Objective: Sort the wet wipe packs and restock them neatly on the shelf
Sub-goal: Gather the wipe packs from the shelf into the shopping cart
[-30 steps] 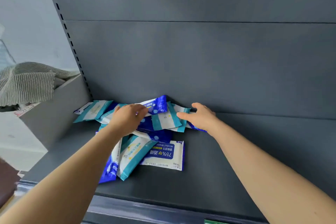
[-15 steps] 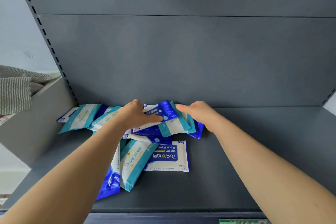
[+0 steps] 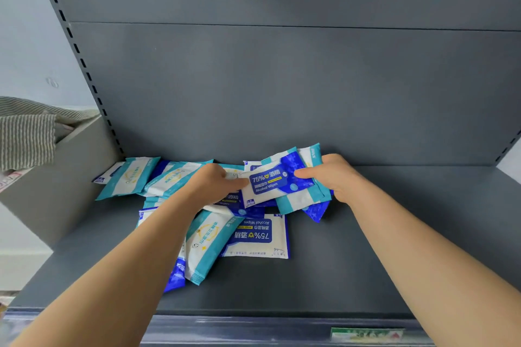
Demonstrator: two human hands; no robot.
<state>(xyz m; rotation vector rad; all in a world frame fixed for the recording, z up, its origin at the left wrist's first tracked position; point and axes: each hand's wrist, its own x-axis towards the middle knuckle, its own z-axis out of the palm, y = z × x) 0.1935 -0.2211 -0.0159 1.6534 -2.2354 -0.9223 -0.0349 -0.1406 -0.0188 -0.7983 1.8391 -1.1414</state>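
Note:
A loose heap of wet wipe packs lies on the dark grey shelf (image 3: 366,262), towards its back left. Some packs are dark blue alcohol wipes, others are white with teal bands. My right hand (image 3: 335,177) grips a small stack lifted off the shelf: a blue alcohol wipe pack (image 3: 277,182) on top and teal-banded packs (image 3: 301,200) under it. My left hand (image 3: 214,182) pinches the left end of that blue pack. A blue pack (image 3: 256,236) lies flat in front, with a teal pack (image 3: 205,242) beside it. Two more teal packs (image 3: 129,177) lie at the far left.
The shelf's grey back panel (image 3: 282,93) rises right behind the heap. A perforated upright (image 3: 81,62) marks the left edge. A grey box (image 3: 56,177) with striped cloth (image 3: 25,135) on it stands to the left. A price label strip (image 3: 366,334) runs along the front lip.
Both hands have closed on packs at the back of the heap and raised a small stack, moving it to the right; the blue alcohol pack now faces up on top.

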